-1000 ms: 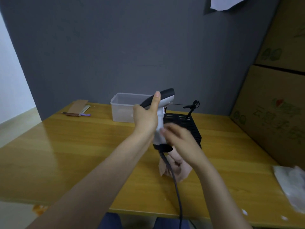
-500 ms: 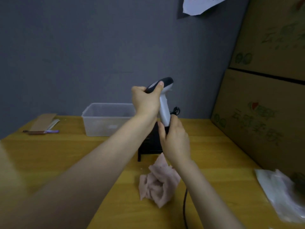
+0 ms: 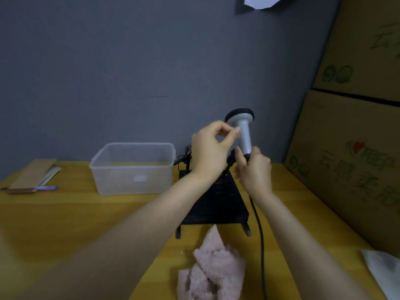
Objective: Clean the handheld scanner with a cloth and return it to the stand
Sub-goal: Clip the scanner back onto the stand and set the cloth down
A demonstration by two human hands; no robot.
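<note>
The white and black handheld scanner (image 3: pixel 244 131) stands upright in the air above the black stand (image 3: pixel 218 202), head turned away from me. My right hand (image 3: pixel 254 172) grips the bottom of its handle, and the black cable (image 3: pixel 259 234) hangs from there toward me. My left hand (image 3: pixel 211 150) sits just left of the handle, thumb and forefinger pinched near the neck, fingertip touching it. The pink cloth (image 3: pixel 213 273) lies crumpled on the table in front of the stand, in neither hand.
A clear plastic tub (image 3: pixel 133 167) stands left of the stand. Cardboard, a purple pen (image 3: pixel 44 188) and a strip lie at the far left. Large cardboard boxes (image 3: pixel 355 148) wall off the right side. A white plastic bag (image 3: pixel 383 271) lies at the lower right.
The scanner head has turned away from me. My left hand let go of the head and now pinches at the neck. My right hand stays on the handle's base. The view shifted.
</note>
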